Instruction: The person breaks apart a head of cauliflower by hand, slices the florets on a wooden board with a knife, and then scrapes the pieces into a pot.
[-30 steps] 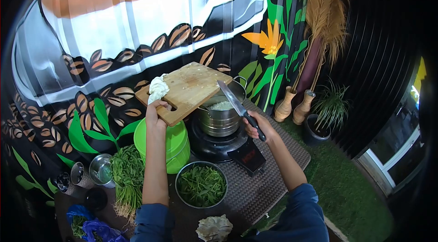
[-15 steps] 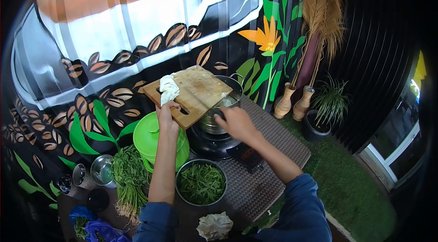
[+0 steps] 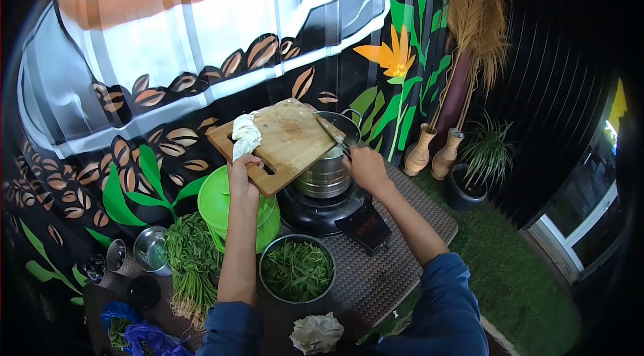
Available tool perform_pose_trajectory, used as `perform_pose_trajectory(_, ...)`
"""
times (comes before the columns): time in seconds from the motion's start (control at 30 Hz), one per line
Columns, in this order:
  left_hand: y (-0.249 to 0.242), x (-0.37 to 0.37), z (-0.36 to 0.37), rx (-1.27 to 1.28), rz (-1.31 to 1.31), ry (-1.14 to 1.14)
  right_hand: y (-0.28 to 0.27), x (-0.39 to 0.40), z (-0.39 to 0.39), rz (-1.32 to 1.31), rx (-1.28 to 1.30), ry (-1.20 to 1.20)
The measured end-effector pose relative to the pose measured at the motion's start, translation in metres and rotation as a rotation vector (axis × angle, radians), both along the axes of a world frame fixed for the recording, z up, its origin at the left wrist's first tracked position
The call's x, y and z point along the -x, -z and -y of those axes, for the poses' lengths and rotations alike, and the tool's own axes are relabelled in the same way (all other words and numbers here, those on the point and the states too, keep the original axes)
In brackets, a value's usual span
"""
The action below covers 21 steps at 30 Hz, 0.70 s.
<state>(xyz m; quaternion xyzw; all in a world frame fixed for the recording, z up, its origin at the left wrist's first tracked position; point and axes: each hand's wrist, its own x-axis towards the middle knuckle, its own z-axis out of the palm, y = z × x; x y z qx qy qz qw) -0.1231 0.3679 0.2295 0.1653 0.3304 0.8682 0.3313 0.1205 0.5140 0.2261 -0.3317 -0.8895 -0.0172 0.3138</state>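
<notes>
A wooden cutting board point(image 3: 288, 141) is tilted over the rim of a steel pot point(image 3: 325, 178) on a black stove point(image 3: 312, 212). My left hand point(image 3: 243, 171) is closed on the board's near left edge, beside its handle slot. A white cloth point(image 3: 246, 134) lies bunched at that edge, partly against my fingers. My right hand point(image 3: 365, 168) is closed round the handle of a knife point(image 3: 331, 133), whose blade rests along the board's right edge above the pot. Small pale bits stick to the board's surface.
Left of the stove stands a green lidded bucket point(image 3: 221, 205). Nearer are a bowl of leafy greens point(image 3: 297, 269), a bundle of greens point(image 3: 191, 255), a metal bowl point(image 3: 152, 250), blue bags point(image 3: 147, 339) and a pale crumpled item point(image 3: 316, 333). Vases point(image 3: 420, 149) and a potted plant point(image 3: 469, 181) stand beyond.
My right hand has moved right, and the knife blade now shows at the board's right edge. The board has shifted slightly left and down.
</notes>
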Motion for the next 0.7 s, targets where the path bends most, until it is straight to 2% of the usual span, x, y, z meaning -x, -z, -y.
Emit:
perform_pose_trajectory(0.17, 0.001, 0.006, 0.009, -0.016, 0.034, 0.033, -0.003, -0.007, -0.016, -0.008, 0.015, 0.067)
perform_pose_trajectory(0.37, -0.010, -0.001, 0.022, -0.009, -0.031, -0.029, -0.019, -0.007, -0.013, -0.037, 0.076, 0.093)
perform_pose_trajectory(0.43, -0.011, -0.002, 0.023, 0.026, -0.051, -0.039, -0.024, 0.002, -0.001, -0.126, 0.095, -0.005)
perform_pose_trajectory(0.7, -0.011, -0.014, 0.024, 0.014, -0.037, 0.043, -0.032, 0.050, 0.030, -0.087, -0.053, -0.205)
